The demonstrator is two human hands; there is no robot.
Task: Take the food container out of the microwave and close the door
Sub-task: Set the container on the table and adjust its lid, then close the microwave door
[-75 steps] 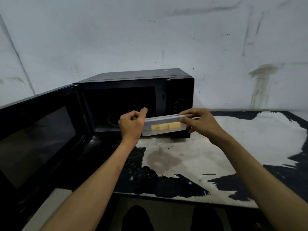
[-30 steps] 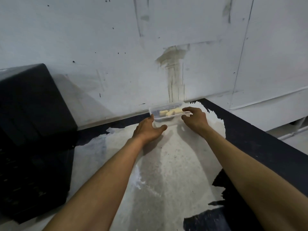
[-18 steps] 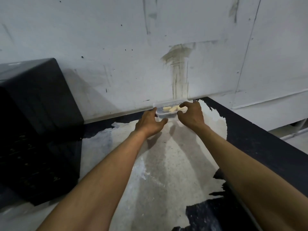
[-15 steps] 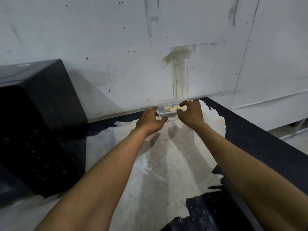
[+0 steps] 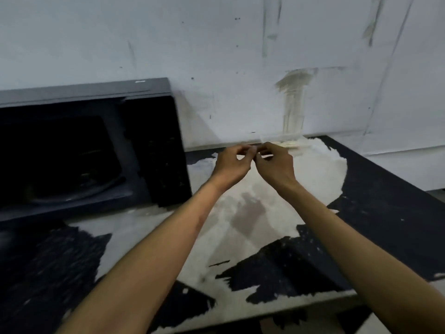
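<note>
Fingers (image 5: 248,150) of both hands are curled loosely, with the fingertips of the two hands nearly meeting at centre and nothing held between them. The left hand (image 5: 232,166) and right hand (image 5: 274,165) hover above the counter (image 5: 385,213), clear of its surface.

The food container (image 5: 285,142) rests on the counter just beyond the right-hand fingertips, close against the wall (image 5: 216,44). It is a shallow rectangular tub of clear plastic – long axis running left to right, parallel to the wall. Pale yellow pieces show through its side; motion blur hides finer detail.

To the left of the fingers stands the microwave (image 5: 154,141) – a black, box-shaped unit with its dark cavity exposed. The counter is black with large, ragged patches of a white, rough coating. The wall is pale grey, scuffed and stained.
</note>
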